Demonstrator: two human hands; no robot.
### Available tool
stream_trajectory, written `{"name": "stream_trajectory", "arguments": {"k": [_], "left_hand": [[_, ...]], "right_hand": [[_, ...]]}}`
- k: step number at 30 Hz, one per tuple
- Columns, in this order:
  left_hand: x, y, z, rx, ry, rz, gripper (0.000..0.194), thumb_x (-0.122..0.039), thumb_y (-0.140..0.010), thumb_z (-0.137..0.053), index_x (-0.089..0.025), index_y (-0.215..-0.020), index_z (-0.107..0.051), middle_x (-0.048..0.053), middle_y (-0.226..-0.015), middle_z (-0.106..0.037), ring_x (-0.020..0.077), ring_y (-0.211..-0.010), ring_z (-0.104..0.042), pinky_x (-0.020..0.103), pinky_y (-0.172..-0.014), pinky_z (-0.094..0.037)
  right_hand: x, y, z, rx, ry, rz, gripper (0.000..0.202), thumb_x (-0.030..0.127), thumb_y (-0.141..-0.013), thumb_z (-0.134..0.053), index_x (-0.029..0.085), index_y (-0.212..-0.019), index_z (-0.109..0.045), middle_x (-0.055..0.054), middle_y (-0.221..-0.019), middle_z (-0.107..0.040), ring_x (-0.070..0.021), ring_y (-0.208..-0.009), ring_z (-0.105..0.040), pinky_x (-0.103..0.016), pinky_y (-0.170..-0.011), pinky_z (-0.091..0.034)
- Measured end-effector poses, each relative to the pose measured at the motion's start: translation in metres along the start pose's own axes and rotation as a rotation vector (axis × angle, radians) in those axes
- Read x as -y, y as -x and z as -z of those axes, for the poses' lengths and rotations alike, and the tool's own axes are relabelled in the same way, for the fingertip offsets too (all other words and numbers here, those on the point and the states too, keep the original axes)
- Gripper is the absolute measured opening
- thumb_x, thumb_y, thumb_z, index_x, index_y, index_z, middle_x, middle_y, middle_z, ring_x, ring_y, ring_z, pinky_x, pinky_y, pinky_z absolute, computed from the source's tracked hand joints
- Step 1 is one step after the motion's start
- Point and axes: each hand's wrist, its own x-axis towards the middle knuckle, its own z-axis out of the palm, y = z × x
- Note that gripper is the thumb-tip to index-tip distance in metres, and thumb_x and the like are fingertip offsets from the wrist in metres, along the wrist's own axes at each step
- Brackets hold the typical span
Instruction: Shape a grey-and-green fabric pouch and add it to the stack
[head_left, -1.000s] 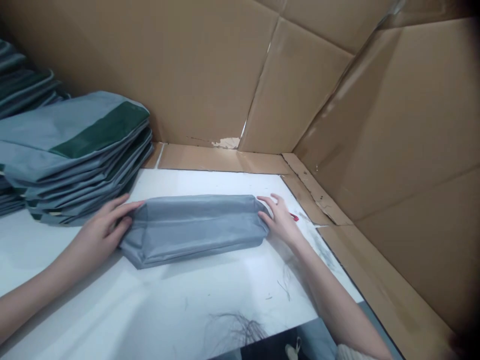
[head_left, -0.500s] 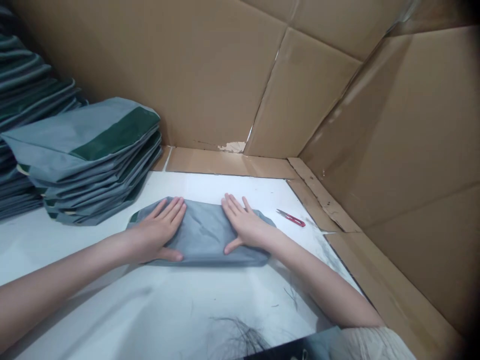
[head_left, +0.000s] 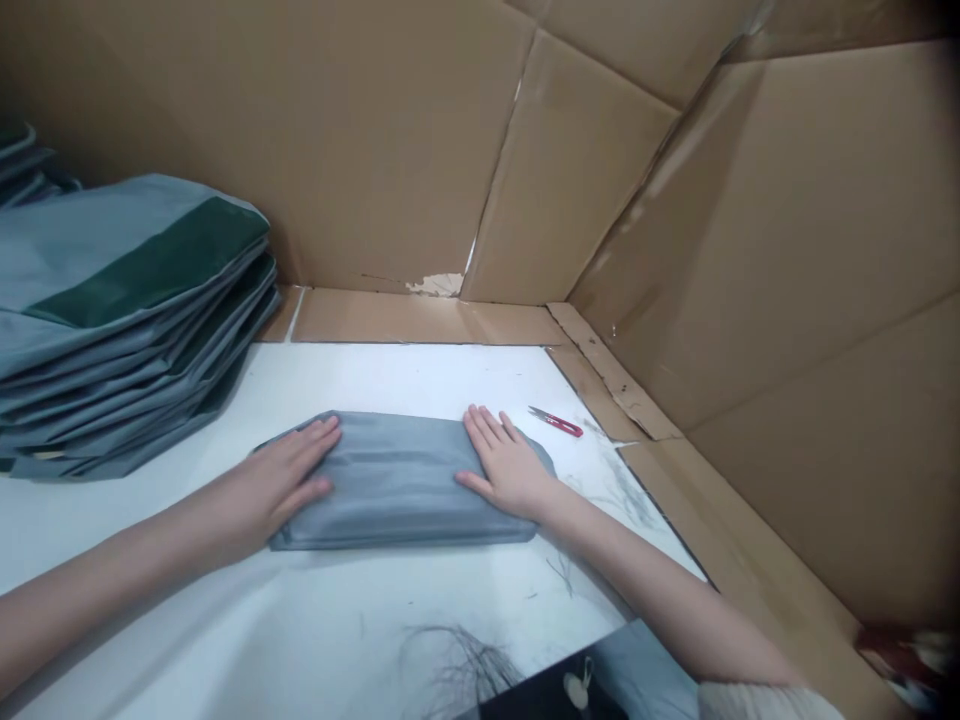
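Observation:
A folded grey fabric piece (head_left: pixel 397 480), perhaps a bag, lies flat on the white table (head_left: pixel 330 630) in front of me. My left hand (head_left: pixel 296 475) rests on its left end, palm down, fingers stretched out and thumb apart. On the right end lies my right hand (head_left: pixel 506 465), also flat with its fingers spread. Neither hand grips the fabric. Small creases run across the cloth between them. Thread snips with red handles (head_left: pixel 556 421) lie just beyond my right hand.
A tall stack of grey and dark green fabric pieces (head_left: pixel 150 340) stands at the left, with another pile (head_left: pixel 30 170) behind it. Cardboard walls (head_left: pixel 375 150) enclose the back and right side. Loose dark threads (head_left: pixel 465 650) lie near the front edge.
My hands have slid apart toward the two ends of the fabric, and its surface looks smoother. The view has shifted slightly, so the stack sits further left.

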Motion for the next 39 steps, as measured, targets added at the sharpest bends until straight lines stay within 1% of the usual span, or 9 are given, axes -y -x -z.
{"name": "stream_trajectory", "arguments": {"k": [5,9,12,15,20,25,28,33,39], "left_hand": [[-0.009,-0.032,0.010,-0.199,-0.070,0.193,0.067,-0.058,-0.075,-0.043,-0.008,-0.120,-0.042,0.019,-0.118,-0.051,0.0312,-0.113,-0.048,0.041,-0.094,-0.041],[-0.004,-0.028,0.034,-0.173,0.020,0.226,0.062,-0.061,-0.073,-0.042,-0.013,-0.112,-0.043,0.004,-0.076,-0.056,0.0177,-0.064,-0.055,0.028,-0.059,-0.045],[-0.006,-0.004,0.056,-0.472,-0.114,0.010,0.059,-0.057,-0.078,-0.035,-0.016,-0.120,-0.039,0.004,-0.085,-0.051,0.0149,-0.073,-0.051,0.025,-0.065,-0.044],[-0.009,0.020,0.053,-0.551,-0.302,-0.406,0.054,-0.056,-0.079,-0.038,-0.020,-0.118,-0.047,0.001,-0.077,-0.051,0.0141,-0.073,-0.048,0.025,-0.069,-0.041],[-0.011,0.046,0.009,-0.439,-0.463,-0.649,0.027,-0.022,-0.084,-0.046,-0.018,-0.108,-0.057,0.000,-0.067,-0.056,0.0138,-0.071,-0.050,0.029,-0.073,-0.041],[-0.023,0.048,0.006,-0.220,-0.148,-0.422,0.026,-0.033,-0.084,-0.041,-0.032,-0.103,-0.060,0.000,-0.119,-0.055,0.0212,-0.118,-0.042,0.041,-0.102,-0.032],[-0.033,0.031,0.009,-0.173,-0.085,-0.258,0.040,-0.046,-0.084,-0.035,-0.035,-0.120,-0.048,-0.003,-0.139,-0.036,0.0230,-0.131,-0.029,0.043,-0.108,-0.026],[-0.029,0.021,-0.014,-0.088,-0.194,-0.163,0.082,-0.067,-0.072,-0.037,-0.020,-0.137,-0.022,0.013,-0.144,-0.022,0.0325,-0.133,-0.023,0.048,-0.104,-0.027],[-0.032,0.013,-0.010,-0.015,-0.216,-0.130,0.071,-0.068,-0.075,-0.027,-0.022,-0.125,-0.045,0.014,-0.135,-0.041,0.0323,-0.123,-0.040,0.047,-0.096,-0.035]], "right_hand": [[0.007,-0.023,0.018,-0.014,-0.056,-0.098,0.074,0.065,-0.072,-0.048,0.005,-0.117,-0.048,-0.017,-0.099,-0.056,-0.0280,-0.094,-0.052,-0.038,-0.080,-0.041],[0.012,-0.026,0.054,-0.236,-0.006,-0.107,0.053,0.057,-0.066,-0.062,0.012,-0.091,-0.055,-0.011,-0.088,-0.054,-0.0234,-0.082,-0.049,-0.032,-0.070,-0.039],[0.021,-0.012,0.076,-0.574,0.172,-0.039,0.025,0.038,-0.079,-0.056,0.014,-0.081,-0.052,-0.009,-0.080,-0.050,-0.0197,-0.074,-0.044,-0.030,-0.064,-0.035],[0.026,-0.003,0.071,-0.679,0.331,0.159,0.014,0.023,-0.085,-0.044,0.014,-0.077,-0.051,-0.006,-0.069,-0.045,-0.0167,-0.064,-0.039,-0.029,-0.058,-0.030],[0.025,0.007,0.019,-0.483,0.376,0.608,0.023,0.007,-0.086,-0.038,0.012,-0.101,-0.054,-0.002,-0.070,-0.051,-0.0126,-0.063,-0.042,-0.027,-0.054,-0.030],[0.030,0.017,0.028,-0.084,0.005,0.385,0.049,0.049,-0.083,-0.047,0.015,-0.117,-0.054,-0.007,-0.088,-0.056,-0.0173,-0.080,-0.048,-0.029,-0.069,-0.042],[0.033,0.004,0.043,-0.115,-0.071,0.239,0.058,0.059,-0.082,-0.039,0.020,-0.125,-0.049,-0.012,-0.124,-0.045,-0.0265,-0.114,-0.039,-0.041,-0.094,-0.033],[0.034,-0.014,0.017,0.111,-0.122,0.257,0.084,0.070,-0.079,-0.025,0.019,-0.143,-0.003,-0.009,-0.148,0.000,-0.0297,-0.135,0.002,-0.054,-0.105,-0.007],[0.043,-0.019,0.020,0.145,-0.125,0.225,0.087,0.071,-0.078,-0.023,0.007,-0.138,-0.024,-0.017,-0.143,-0.020,-0.0317,-0.132,-0.017,-0.050,-0.104,-0.018]]}}
